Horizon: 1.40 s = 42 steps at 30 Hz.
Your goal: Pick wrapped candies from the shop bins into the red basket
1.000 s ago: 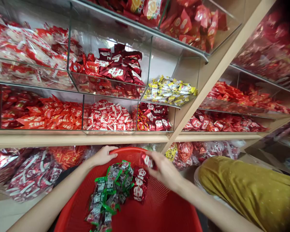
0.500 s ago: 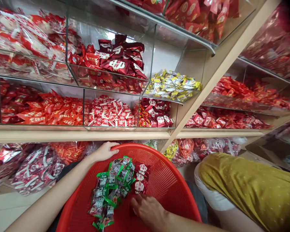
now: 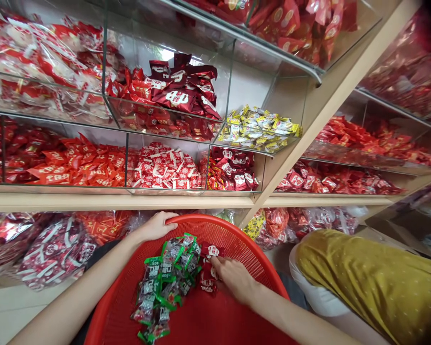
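Note:
A red plastic basket (image 3: pixel 244 239) with perforated sides is tilted in front of me. My left hand (image 3: pixel 159 225) is closed over its far left rim. Clear-and-green candy packets (image 3: pixel 165 280) lie in a loose heap on the basket's left side. To the right of that heap sit a few dark red candy packets (image 3: pixel 209 285) with white print. My right hand (image 3: pixel 235 278) reaches into the basket from the right, fingers curled onto the dark red packets. The fingertips are partly hidden among them.
Above the basket, glass-fronted shelf bins hold red candy packets (image 3: pixel 165 167) and yellow-and-white packets (image 3: pixel 260 127). A wooden shelf ledge (image 3: pixel 93 201) runs just beyond the rim. Stuffed plastic bags (image 3: pixel 57 251) stand below it. At right is a person in mustard-yellow dotted cloth (image 3: pixel 366 278).
My right hand has moved up and right in the basket onto the dark red packets, which now lie more bunched. My left hand keeps its hold on the rim.

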Motion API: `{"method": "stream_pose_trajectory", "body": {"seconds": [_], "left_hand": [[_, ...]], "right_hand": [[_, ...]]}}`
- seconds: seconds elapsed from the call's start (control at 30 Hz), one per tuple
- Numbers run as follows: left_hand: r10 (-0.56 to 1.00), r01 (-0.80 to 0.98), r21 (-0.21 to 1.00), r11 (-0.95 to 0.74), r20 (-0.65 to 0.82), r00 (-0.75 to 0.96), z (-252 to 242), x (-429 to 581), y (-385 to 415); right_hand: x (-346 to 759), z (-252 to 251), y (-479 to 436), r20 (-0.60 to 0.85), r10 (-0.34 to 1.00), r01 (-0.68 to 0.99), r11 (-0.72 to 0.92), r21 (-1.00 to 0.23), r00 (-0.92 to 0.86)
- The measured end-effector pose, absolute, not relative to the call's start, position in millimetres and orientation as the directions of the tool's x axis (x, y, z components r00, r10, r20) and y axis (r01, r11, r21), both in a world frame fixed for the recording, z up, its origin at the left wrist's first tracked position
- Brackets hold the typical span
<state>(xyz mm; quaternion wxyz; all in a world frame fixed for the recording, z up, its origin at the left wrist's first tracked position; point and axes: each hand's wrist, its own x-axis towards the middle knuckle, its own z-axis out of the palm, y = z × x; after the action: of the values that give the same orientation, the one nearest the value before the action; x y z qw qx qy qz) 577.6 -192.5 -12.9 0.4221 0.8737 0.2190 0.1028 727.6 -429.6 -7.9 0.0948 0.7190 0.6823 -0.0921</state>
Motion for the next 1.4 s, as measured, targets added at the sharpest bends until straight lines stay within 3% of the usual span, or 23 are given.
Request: {"method": "stream_pose_trajectory", "body": {"seconds": [0.1,0.3,0.57,0.8,0.93,1.0,1.13,1.27,1.4], "left_hand": [[0.472,0.298,0.784,-0.545,-0.007,0.882,-12.8,577.4,-192.3],[0.462,0.290,0.781,-0.554,-0.001,0.887,-13.9,577.7,-191.7],[0.480,0.309,0.765,-0.565,0.000,0.877,-12.1,576.9,-191.5],[0.471,0.308,0.753,-0.582,0.003,0.882,-13.2,578.4,-191.4],[0.470,0.307,0.748,-0.589,0.008,0.883,-13.6,577.1,-191.4],[0.469,0.309,0.748,-0.588,0.004,0.883,-13.1,576.4,-191.5],[0.479,0.318,0.749,-0.582,0.000,0.878,-12.1,576.4,-191.5],[0.469,0.301,0.755,-0.583,0.010,0.883,-13.0,577.1,-191.0],[0.473,0.310,0.757,-0.576,-0.001,0.881,-14.5,577.5,-190.6]], "right_hand": [[726.8,-14.1,-428.7,-0.296,0.955,0.999,-0.032,0.009,0.034],[722.9,-25.0,-414.6,-0.225,0.974,0.998,-0.043,-0.046,0.031],[740.5,-31.9,-424.9,-0.258,0.956,0.913,-0.225,-0.340,0.140],[763.8,-42.5,-437.9,-0.446,0.879,0.912,-0.311,-0.268,0.169],[762.0,-46.0,-438.9,-0.438,0.888,0.908,-0.290,-0.303,0.137],[764.2,-50.3,-437.9,-0.460,0.883,0.855,-0.308,-0.417,0.094],[774.0,-63.4,-434.6,-0.550,0.825,0.575,-0.516,-0.635,0.133],[774.4,-63.0,-434.0,-0.552,0.821,0.606,-0.516,-0.605,0.149],[760.8,-36.2,-435.2,-0.524,0.838,0.826,-0.401,-0.397,0.155]]}}
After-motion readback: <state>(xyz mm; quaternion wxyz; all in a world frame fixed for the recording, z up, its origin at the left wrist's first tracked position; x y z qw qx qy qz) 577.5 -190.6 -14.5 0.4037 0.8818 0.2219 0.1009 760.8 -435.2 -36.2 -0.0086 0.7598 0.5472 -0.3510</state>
